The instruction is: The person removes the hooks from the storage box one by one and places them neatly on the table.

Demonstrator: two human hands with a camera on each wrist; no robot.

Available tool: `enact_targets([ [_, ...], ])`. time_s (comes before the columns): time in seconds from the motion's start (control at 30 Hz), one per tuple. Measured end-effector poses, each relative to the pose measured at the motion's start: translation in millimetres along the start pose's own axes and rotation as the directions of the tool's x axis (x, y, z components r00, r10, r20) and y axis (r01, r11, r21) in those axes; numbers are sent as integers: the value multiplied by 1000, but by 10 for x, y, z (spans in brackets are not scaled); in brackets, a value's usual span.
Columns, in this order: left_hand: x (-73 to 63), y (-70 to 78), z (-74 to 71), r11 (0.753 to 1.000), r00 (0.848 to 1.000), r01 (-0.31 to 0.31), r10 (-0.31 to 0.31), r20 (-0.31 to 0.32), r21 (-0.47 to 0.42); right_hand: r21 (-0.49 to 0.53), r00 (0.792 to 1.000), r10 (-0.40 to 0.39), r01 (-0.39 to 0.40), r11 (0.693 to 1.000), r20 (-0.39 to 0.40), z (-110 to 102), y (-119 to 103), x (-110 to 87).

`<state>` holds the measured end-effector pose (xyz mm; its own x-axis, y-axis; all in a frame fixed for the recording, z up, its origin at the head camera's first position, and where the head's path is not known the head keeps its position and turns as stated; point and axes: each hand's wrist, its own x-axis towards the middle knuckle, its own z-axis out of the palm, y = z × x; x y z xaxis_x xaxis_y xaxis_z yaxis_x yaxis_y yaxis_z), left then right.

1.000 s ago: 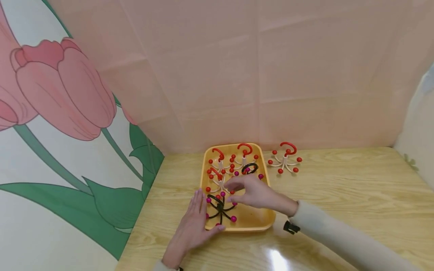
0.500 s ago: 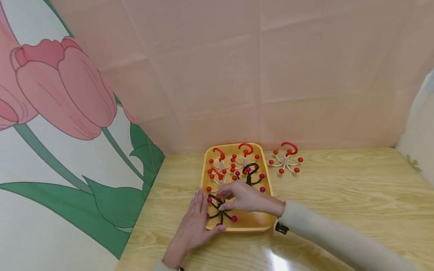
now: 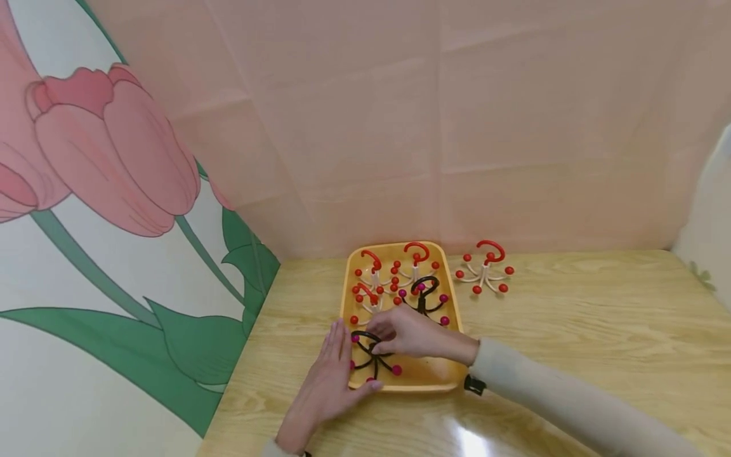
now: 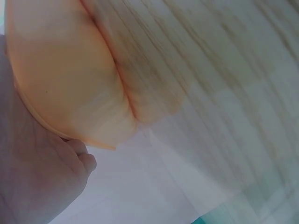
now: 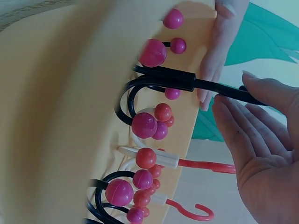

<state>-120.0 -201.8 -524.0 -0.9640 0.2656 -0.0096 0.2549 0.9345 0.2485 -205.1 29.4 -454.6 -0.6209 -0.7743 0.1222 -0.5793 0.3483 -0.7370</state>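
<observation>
Right hand (image 3: 402, 330): pinching the near black hook (image 3: 375, 357) by its stem, whereas a second ago it was hovering beside it; attention seems to be settling on this piece
Left hand (image 3: 325, 387): lying along the tray (image 3: 425, 371), fingers straight, thumb touching the near rim
Near black hook: standing in the tray's near-left corner
Black hooks: two, both standing in the tray, the far black hook (image 3: 422, 303) sitting further right
White hooks (image 3: 415, 273): four, three standing in the tray, one outer white hook (image 3: 485, 273) standing on the table (image 3: 571, 317) to its right
</observation>
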Motion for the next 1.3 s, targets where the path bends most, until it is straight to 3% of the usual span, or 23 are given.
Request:
enact_targets([
  [0.37,-3,2,-1,1000,1000,-1,1,-3,-6,51,1000,10,-10,999,-2,-8,29,-30],
  [0.6,-9,10,-22,1000,1000,-16,16,2,12,98,998,63,-61,993,-11,0,31,-30],
  [0.73,-10,6,-20,999,1000,-23,23,-11,39,117,999,32,-31,993,-9,11,27,-28],
  [1.0,-5,13,-26,999,1000,-24,24,-11,35,1,998,-50,50,999,-43,35,-8,-53],
  [1.13,-3,18,-26,999,1000,-22,22,-13,37,-31,997,-46,45,999,-60,42,-10,-74],
  [1.3,-12,22,-36,999,1000,-13,13,-7,33,3,996,-21,21,1000,-88,43,-24,-103],
])
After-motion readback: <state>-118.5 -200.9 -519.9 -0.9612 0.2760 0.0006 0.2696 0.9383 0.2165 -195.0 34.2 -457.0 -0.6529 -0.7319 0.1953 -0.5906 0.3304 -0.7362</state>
